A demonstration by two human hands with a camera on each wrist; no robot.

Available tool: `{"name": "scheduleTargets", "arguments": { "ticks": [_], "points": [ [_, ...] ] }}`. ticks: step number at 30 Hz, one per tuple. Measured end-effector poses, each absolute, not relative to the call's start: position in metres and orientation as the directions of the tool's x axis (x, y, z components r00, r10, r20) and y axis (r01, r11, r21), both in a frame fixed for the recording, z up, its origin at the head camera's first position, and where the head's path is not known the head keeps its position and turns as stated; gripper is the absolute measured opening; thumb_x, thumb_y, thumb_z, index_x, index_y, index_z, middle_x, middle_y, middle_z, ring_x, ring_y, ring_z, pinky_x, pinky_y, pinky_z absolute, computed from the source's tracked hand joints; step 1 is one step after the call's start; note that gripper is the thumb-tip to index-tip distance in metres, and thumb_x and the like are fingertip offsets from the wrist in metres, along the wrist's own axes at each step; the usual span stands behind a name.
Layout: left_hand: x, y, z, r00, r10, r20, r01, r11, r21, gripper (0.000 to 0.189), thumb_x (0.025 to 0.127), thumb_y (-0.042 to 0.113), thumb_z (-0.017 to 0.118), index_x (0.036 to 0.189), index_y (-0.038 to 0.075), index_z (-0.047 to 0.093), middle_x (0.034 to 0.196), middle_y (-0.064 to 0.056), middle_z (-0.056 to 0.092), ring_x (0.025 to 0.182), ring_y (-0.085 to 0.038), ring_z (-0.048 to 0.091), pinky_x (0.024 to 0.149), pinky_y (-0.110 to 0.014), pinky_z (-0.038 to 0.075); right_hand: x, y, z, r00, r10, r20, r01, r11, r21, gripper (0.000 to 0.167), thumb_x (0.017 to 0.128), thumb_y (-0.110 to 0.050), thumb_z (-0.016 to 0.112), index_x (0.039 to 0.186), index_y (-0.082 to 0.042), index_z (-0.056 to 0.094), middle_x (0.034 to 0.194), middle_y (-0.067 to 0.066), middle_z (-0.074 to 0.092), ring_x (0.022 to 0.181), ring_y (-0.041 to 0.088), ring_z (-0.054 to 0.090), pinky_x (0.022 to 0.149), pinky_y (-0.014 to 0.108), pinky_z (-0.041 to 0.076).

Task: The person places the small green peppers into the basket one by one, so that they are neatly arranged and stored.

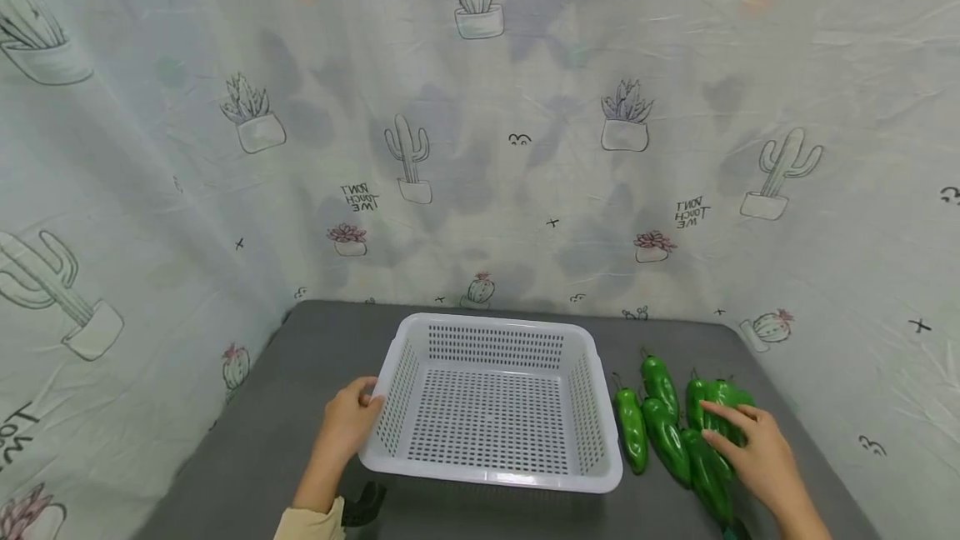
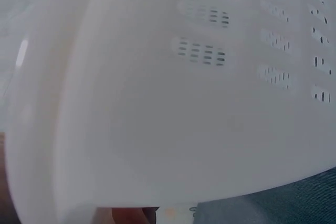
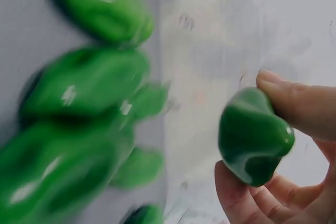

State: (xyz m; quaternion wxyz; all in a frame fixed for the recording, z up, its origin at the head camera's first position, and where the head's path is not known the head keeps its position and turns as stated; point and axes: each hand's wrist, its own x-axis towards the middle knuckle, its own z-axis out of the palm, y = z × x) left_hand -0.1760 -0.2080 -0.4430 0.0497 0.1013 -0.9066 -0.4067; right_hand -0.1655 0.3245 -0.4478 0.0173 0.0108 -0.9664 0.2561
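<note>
A white perforated plastic basket (image 1: pixel 487 423) stands in the middle of the grey table in the head view, with nothing inside it. My left hand (image 1: pixel 350 417) grips its left rim, and the basket's pale wall (image 2: pixel 131 108) fills most of the left wrist view, hiding nearly all of that hand. On the right, my right hand (image 1: pixel 765 457) reaches in among several glossy green peppers (image 1: pixel 663 436). The right wrist view shows its thumb and fingers pinching one green pepper (image 3: pixel 254 137), while the other peppers (image 3: pixel 79 93) lie to its left.
The grey table (image 1: pixel 277 432) meets a hanging cloth (image 1: pixel 525 215) printed with cacti at its back and sides. A dark curved object (image 1: pixel 365 504) shows beside the left wrist. One dark-tipped pepper (image 1: pixel 708 482) lies near the table's front.
</note>
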Motion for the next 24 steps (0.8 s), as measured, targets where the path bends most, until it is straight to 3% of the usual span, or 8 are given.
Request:
{"name": "scheduleTargets", "arguments": {
  "ticks": [9, 17, 24],
  "points": [
    [-0.173, -0.208, -0.441, -0.972, -0.234, 0.013, -0.146, 0.652, 0.744, 0.041, 0.091, 0.012, 0.056, 0.128, -0.006, 0.052, 0.095, -0.019, 0.066, 0.074, -0.024, 0.063, 0.060, -0.039, 0.048, -0.180, 0.276, -0.424, -0.986, -0.066, 0.156, -0.149, 0.772, -0.618, 0.052, 0.092, -0.037, 0.060, 0.136, -0.009, 0.052, 0.140, 0.038, 0.026, 0.119, 0.055, 0.037, 0.078, 0.058, 0.046],
    [-0.178, -0.201, -0.441, -0.974, -0.225, 0.025, -0.130, 0.646, 0.752, 0.042, 0.091, 0.011, 0.055, 0.128, -0.007, 0.051, 0.094, -0.020, 0.065, 0.073, -0.024, 0.062, 0.059, -0.039, 0.049, -0.203, 0.227, -0.410, -0.968, -0.121, 0.219, -0.239, 0.708, -0.664, 0.044, 0.091, -0.028, 0.064, 0.131, -0.012, 0.057, 0.140, 0.031, 0.034, 0.121, 0.049, 0.041, 0.085, 0.062, 0.040],
    [-0.173, -0.204, -0.443, -0.973, -0.231, 0.005, -0.152, 0.659, 0.736, 0.043, 0.092, 0.012, 0.054, 0.129, -0.007, 0.049, 0.095, -0.023, 0.064, 0.072, -0.025, 0.063, 0.059, -0.040, 0.049, -0.223, 0.188, -0.410, -0.961, -0.178, 0.210, -0.275, 0.652, -0.707, 0.041, 0.089, -0.023, 0.066, 0.129, -0.015, 0.060, 0.140, 0.028, 0.035, 0.115, 0.045, 0.048, 0.082, 0.052, 0.048]
  ]
}}
